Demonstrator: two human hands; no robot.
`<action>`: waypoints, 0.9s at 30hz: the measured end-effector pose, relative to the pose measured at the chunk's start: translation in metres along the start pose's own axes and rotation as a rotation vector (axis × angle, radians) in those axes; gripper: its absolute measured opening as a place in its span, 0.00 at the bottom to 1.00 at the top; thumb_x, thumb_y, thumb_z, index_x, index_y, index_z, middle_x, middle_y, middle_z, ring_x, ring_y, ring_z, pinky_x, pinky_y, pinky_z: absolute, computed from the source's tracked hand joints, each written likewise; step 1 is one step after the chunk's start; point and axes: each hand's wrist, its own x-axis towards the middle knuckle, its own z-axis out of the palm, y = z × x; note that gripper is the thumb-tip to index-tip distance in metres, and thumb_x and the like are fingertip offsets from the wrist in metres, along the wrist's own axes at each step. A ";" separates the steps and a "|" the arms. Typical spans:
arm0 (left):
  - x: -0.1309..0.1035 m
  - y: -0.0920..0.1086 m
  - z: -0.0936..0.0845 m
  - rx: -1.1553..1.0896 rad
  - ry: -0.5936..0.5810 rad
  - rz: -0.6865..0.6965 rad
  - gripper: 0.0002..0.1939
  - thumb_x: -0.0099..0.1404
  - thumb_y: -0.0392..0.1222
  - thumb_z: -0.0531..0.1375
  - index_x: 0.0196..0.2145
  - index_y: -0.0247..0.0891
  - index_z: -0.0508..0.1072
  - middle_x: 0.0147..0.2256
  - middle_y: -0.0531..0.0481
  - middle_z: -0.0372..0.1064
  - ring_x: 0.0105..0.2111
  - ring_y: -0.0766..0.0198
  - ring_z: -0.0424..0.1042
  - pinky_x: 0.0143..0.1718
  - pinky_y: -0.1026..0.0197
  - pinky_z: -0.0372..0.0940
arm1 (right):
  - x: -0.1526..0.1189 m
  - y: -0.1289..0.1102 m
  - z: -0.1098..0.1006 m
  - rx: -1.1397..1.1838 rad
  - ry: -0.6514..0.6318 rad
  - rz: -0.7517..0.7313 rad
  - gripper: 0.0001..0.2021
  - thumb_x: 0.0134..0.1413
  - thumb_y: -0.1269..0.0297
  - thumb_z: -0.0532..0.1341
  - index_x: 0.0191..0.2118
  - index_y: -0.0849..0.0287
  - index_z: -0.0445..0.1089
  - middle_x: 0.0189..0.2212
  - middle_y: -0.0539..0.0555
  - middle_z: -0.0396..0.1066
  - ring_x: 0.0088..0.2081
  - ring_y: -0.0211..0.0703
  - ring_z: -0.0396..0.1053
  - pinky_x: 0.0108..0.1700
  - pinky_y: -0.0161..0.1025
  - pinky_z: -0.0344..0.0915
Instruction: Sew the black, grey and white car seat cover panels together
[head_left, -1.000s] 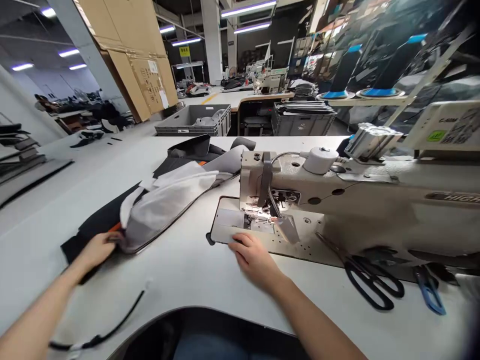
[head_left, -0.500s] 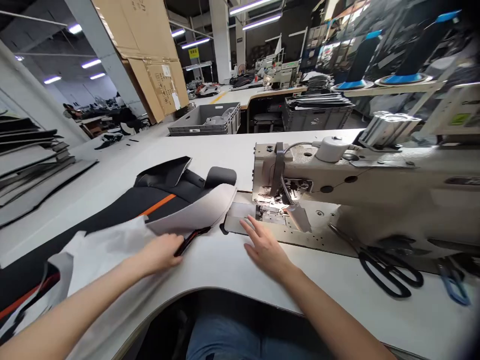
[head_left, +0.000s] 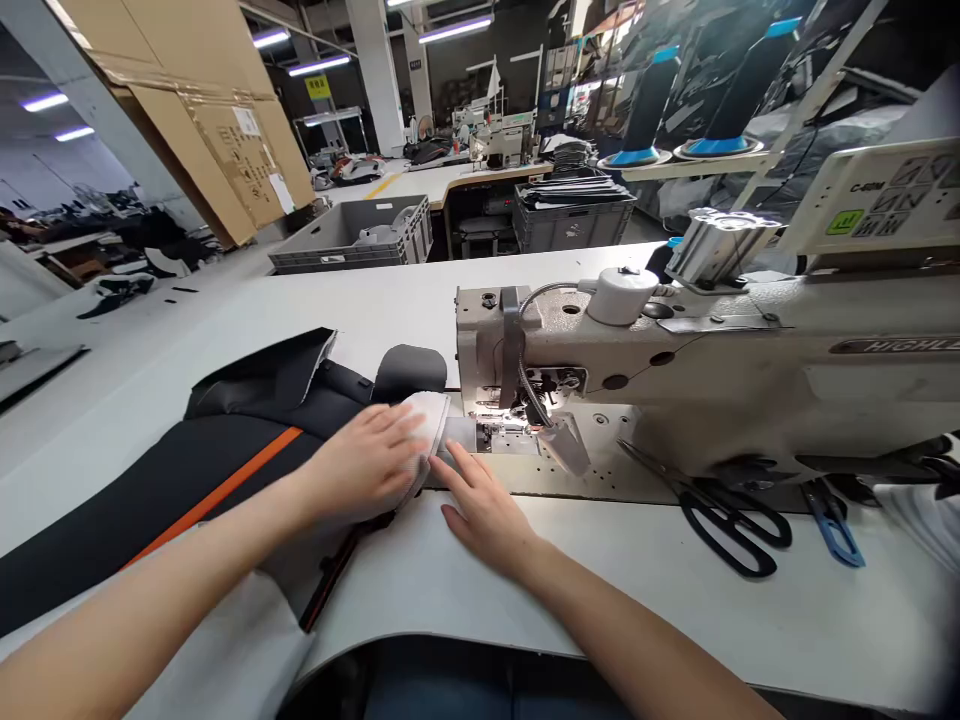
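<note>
A black padded cover with an orange stripe lies on the white table, its light grey underside folded up near the sewing machine. My left hand rests flat on that pale folded part, fingers stretched out. Beside it, my right hand has its fingers spread, with the fingertips at the fabric's edge just left of the needle area. A white cloth layer hangs under my left forearm. The fabric's end stops short of the presser foot.
Black-handled scissors and blue-handled snips lie right of my right hand. Behind the table stand a grey crate, a cardboard box and thread cones. A control panel sits above the machine.
My left hand has let go of the dark orange-edged strip and moved up onto the pale fabric. My right hand now meets the fabric's edge. The view has turned right.
</note>
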 end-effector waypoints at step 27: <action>0.090 -0.005 0.075 -0.070 0.038 -0.321 0.18 0.66 0.44 0.52 0.49 0.45 0.73 0.59 0.47 0.61 0.62 0.43 0.51 0.62 0.39 0.45 | -0.013 0.023 -0.006 -0.264 0.120 -0.182 0.20 0.54 0.78 0.49 0.51 0.70 0.68 0.51 0.63 0.70 0.55 0.52 0.65 0.53 0.46 0.67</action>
